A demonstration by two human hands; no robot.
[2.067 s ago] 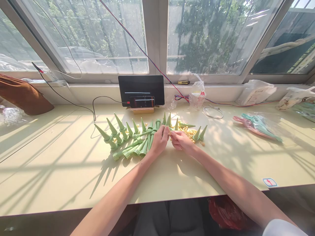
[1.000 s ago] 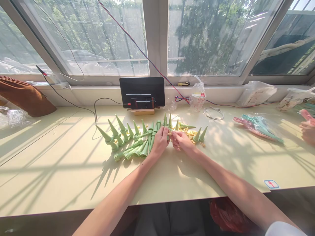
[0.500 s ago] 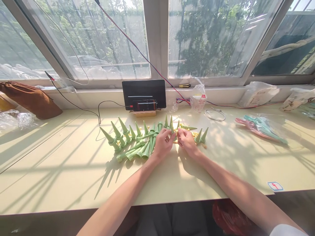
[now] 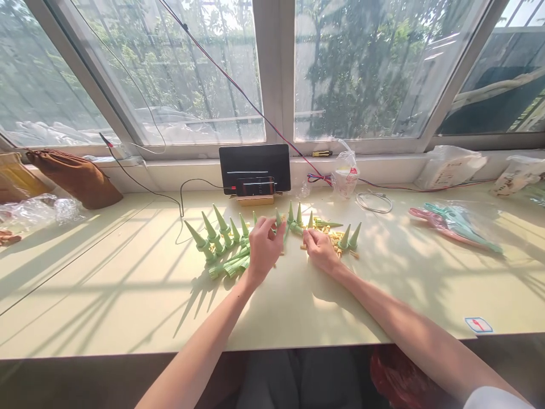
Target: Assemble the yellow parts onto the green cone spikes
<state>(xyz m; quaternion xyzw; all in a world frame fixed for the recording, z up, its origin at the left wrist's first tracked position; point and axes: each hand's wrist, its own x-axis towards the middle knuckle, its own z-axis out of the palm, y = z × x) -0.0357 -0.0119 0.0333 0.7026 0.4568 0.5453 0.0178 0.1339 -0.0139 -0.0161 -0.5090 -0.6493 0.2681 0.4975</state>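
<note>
My left hand [image 4: 266, 245] is over the right end of a pile of green plastic spikes [image 4: 232, 264], fingers pinched at a green cone [image 4: 278, 218]. My right hand [image 4: 322, 250] rests at the table with thumb and forefinger pressed together; what they hold is hidden. Just behind its fingertips a green cone [image 4: 310, 219] points up. Between the hands lies a tilted green piece [image 4: 294, 228], close to two upright cones [image 4: 298, 213]. More cones stand in a row [image 4: 222, 221] on the left, and a pair [image 4: 353, 237] stands right of my right hand among small yellow pieces [image 4: 333, 233].
Behind the work stand a dark tablet [image 4: 255, 162] and a cabled phone [image 4: 256, 186] on a small stand. A coiled cable [image 4: 373, 202] and bagged pink and green tools [image 4: 457, 226] lie to the right. A brown pouch [image 4: 80, 177] is at far left.
My hands have separated: the left has moved left, over the spike pile, while the right has stayed near the yellow pieces. The whole view has shifted slightly.
</note>
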